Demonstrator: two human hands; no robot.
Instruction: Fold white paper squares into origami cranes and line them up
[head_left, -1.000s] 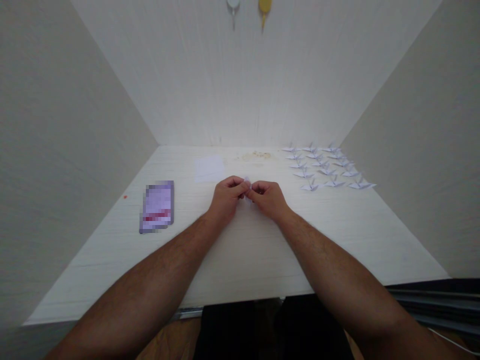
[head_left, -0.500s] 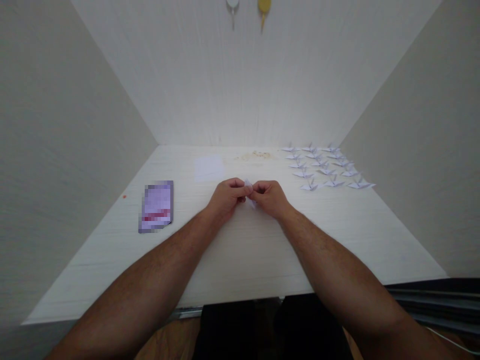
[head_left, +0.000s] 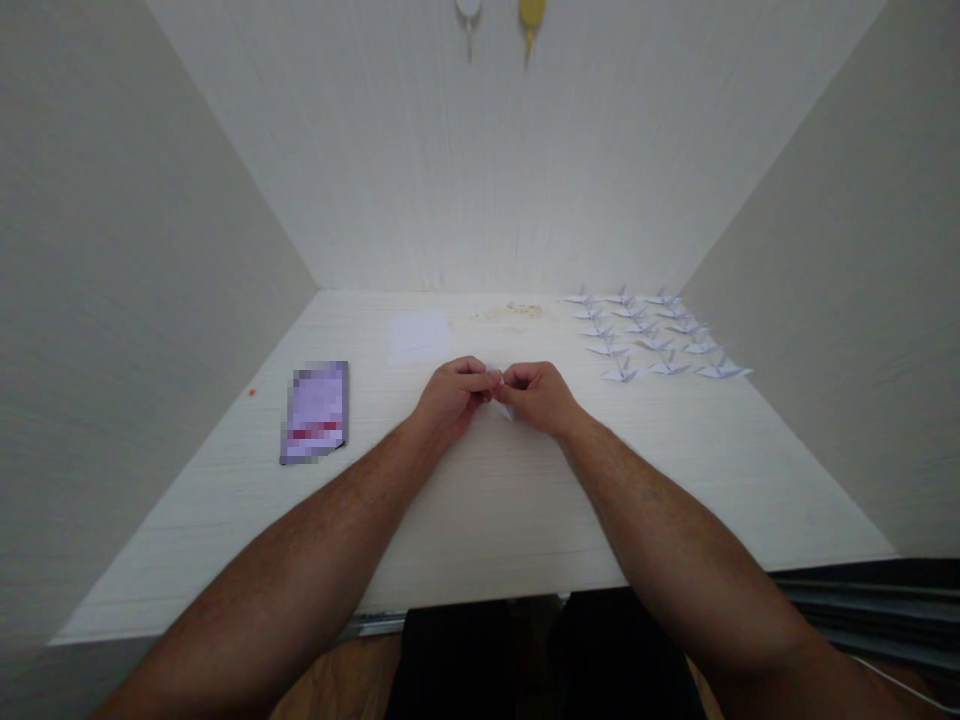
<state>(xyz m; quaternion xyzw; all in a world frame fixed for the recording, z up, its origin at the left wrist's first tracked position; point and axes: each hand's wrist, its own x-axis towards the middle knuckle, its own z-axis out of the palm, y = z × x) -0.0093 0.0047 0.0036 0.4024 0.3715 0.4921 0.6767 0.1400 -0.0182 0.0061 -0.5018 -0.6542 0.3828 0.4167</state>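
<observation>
Head view, table (head_left: 487, 510): birds (head_left: 667, 368) of folded paper are ranged at the far right; a sheet (head_left: 418, 337) is laid flat, beyond the left hand (head_left: 454, 395).
Left hand: the slip (head_left: 507, 410) is pinched by thumb and finger; the others are curled.
Right hand (head_left: 538, 390): the slip is pinched likewise, thumb against finger.
Slip: it is held between both hands, largely hidden; creases would best be nipped by one hand while steadied by the other; compared with a second ago, its lower point is slanted further rightward; birds and sheet are unmoved.
</observation>
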